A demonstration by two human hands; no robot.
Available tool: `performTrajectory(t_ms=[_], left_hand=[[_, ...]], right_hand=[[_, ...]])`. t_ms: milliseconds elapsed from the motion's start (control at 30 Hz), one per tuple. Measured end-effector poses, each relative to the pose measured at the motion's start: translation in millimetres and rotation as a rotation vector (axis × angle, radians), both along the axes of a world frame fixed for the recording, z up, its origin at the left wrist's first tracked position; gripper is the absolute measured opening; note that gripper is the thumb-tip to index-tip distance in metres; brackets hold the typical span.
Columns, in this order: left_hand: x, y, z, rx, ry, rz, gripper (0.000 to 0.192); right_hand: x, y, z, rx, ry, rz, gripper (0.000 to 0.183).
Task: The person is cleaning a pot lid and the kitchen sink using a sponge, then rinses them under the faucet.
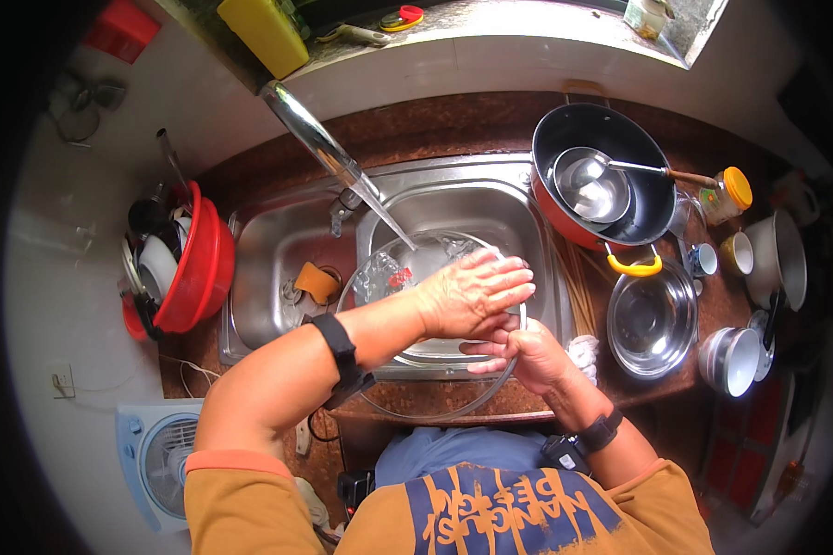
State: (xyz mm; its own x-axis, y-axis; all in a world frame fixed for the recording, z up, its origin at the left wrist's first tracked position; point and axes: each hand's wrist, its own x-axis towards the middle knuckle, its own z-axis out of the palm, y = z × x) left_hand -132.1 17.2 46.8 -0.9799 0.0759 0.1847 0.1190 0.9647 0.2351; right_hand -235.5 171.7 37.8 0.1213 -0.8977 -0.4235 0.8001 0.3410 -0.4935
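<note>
A large clear round lid [482, 402], apparently glass, hangs tilted over the right sink basin and its front edge. From the faucet [319, 139], a stream of water [389, 220] falls onto it, and splashes show on its left part. A small red spot [400, 277] appears there too. My right hand [538, 350] grips the rim on the right side, fingers curled around it. Across the upper right rim lies my left hand [475, 295], back up and fingers stretched out. Its thumb and palm are hidden, so whether it grips the rim cannot be told.
An orange sponge [318, 283] lies in the left basin [257, 298]. Red colanders [212, 263] filled with dishes stand left. To the right are a deep pot [548, 201] with a ladle [593, 191] inside, chopsticks [577, 291], a metal bowl [652, 319] and cups [703, 259].
</note>
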Motion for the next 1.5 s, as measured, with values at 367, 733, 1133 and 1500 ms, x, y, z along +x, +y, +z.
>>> performTrajectory(t_ms=[367,733,1133,1500], left_hand=[[82,-86,-23,0.231,-0.465,0.746,0.016],[119,-53,-17,1.587,-0.242,1.109,0.021],[114,-72,-2,1.426,-0.139,1.150,0.011],[125,-40,-49,1.692,-0.268,1.227,0.014]], right_hand=[[-12,9,1,0.033,-0.023,-0.156,0.047],[-25,-18,-41,0.000,0.038,-0.219,0.056],[-24,-52,-83,0.215,0.124,-0.246,0.016],[-19,-21,-21,0.151,0.229,-0.242,0.053]])
